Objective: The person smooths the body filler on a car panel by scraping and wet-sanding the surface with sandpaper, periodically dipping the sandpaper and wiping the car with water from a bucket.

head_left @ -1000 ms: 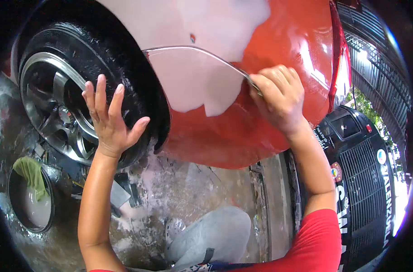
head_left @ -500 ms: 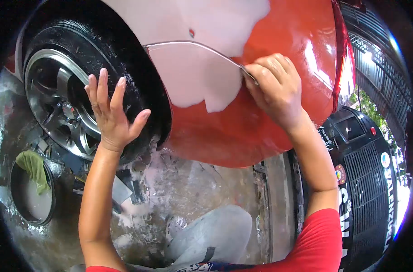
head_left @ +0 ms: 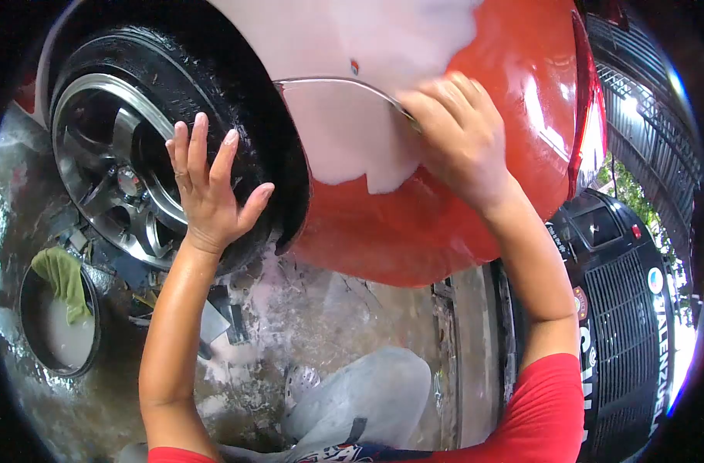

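Observation:
My right hand (head_left: 462, 143) is closed, slightly blurred, pinching a thin dark folded piece of sandpaper (head_left: 411, 117) whose edge just shows at the fingertips. It presses at the curved seam (head_left: 344, 81) between two panels of a red car (head_left: 445, 224). Dull pinkish-grey primer (head_left: 344, 139) covers the bodywork around that seam, and the surface looks wet. Fingers spread and holding nothing, my left hand (head_left: 213, 193) is raised in front of the tire (head_left: 167, 85) and alloy wheel (head_left: 120, 181); whether it touches the tire I cannot tell.
On the wet floor at lower left stands a bucket (head_left: 94, 339) of cloudy water, a green cloth (head_left: 62, 282) draped over its rim. Flat scraps and a pale flat piece (head_left: 213, 324) lie near the wheel. A black vehicle (head_left: 622, 309) is parked at right.
My right hand has shifted left and up along the seam with the sandpaper. The view has swung slightly, so the car and my left hand appear a little further right.

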A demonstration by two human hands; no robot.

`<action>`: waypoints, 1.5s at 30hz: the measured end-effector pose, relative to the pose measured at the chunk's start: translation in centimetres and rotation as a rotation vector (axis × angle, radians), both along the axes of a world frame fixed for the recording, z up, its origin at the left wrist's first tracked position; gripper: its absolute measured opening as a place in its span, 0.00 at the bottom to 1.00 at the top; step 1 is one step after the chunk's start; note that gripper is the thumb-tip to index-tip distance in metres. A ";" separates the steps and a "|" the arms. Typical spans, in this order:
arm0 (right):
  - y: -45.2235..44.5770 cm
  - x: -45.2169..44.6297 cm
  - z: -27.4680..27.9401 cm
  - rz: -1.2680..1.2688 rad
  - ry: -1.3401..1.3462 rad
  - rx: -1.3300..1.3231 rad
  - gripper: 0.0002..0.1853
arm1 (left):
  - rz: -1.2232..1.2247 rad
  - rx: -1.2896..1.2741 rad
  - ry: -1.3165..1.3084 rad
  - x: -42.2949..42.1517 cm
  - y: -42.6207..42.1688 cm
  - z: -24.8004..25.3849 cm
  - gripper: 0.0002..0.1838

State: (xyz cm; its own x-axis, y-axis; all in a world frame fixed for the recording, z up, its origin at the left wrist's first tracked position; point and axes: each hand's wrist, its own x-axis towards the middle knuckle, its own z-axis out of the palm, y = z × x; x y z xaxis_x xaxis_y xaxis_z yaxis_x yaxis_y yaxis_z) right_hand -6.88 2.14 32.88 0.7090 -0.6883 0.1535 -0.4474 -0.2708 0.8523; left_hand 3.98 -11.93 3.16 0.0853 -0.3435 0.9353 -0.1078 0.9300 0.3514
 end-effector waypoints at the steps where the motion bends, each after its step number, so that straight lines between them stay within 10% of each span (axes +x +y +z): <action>1: -1.3 0.7 -0.3 0.045 0.022 0.014 0.11 | 0.005 -0.002 0.005 0.0 0.0 -0.1 0.41; 45: -4.6 6.2 1.2 -0.081 0.312 0.199 0.06 | -0.080 0.048 0.093 -0.1 -0.2 -0.3 0.37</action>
